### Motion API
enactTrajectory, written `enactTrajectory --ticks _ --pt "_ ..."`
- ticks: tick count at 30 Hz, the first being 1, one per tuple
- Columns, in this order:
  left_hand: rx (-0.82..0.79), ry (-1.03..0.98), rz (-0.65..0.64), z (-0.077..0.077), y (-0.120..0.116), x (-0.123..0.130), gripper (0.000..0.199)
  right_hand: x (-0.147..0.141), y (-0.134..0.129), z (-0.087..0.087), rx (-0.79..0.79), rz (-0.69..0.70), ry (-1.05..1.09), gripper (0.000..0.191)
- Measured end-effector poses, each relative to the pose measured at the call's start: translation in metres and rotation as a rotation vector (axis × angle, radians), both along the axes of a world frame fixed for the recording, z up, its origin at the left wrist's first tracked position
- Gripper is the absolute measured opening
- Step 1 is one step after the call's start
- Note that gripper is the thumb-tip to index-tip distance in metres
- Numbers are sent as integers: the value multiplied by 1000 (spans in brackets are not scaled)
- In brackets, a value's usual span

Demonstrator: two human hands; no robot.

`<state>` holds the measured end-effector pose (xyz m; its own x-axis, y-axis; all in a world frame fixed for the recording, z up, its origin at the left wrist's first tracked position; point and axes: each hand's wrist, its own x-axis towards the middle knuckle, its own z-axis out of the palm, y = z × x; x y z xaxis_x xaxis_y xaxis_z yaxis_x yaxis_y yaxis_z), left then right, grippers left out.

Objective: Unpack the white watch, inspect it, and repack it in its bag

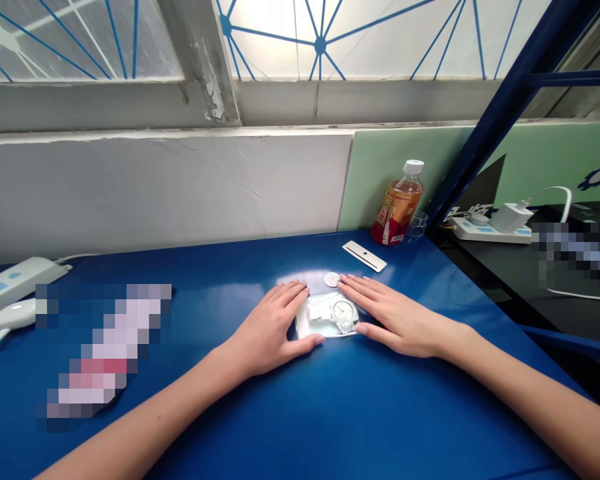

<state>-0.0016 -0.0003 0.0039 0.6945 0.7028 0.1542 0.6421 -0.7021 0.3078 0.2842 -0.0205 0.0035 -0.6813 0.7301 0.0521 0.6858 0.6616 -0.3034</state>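
Observation:
A white wristwatch [343, 312] in a clear plastic bag [320, 327] lies flat on the blue table [280, 413]. At the bag's left edge rests my left hand [275, 327], palm down, fingers stretched out and thumb along the near edge. From the right, my right hand [395, 317] lies with its fingers extended, its thumb at the bag's right edge. Just beyond the bag is a small round white disc [331, 279], close to my right fingertips. Behind it sits a white card with a dark slot [365, 256]. Neither hand grips anything.
A drink bottle [397, 203] with a white cap stands at the back right against the wall. A white power strip [17, 283] and a pixelated object [115, 347] are on the left. To the right are a blue metal frame [495, 120] and another power strip [490, 230].

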Motion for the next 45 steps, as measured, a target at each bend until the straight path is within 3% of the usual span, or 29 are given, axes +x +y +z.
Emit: enactTrajectory --ticks 19,32,38,42,45 --pt "24 17 1 2 0 2 80 0 0 1 9 -15 50 79" --pt "60 -127 -25 1 -2 0 75 3 0 -2 47 -13 108 83" --pt "87 -150 -72 0 -3 -1 53 2 1 0 104 2 161 74" --pt "99 -158 -78 1 -2 -1 51 0 2 4 206 104 239 40" --pt "95 -185 -76 1 -3 -2 45 -3 2 5 238 108 387 30"
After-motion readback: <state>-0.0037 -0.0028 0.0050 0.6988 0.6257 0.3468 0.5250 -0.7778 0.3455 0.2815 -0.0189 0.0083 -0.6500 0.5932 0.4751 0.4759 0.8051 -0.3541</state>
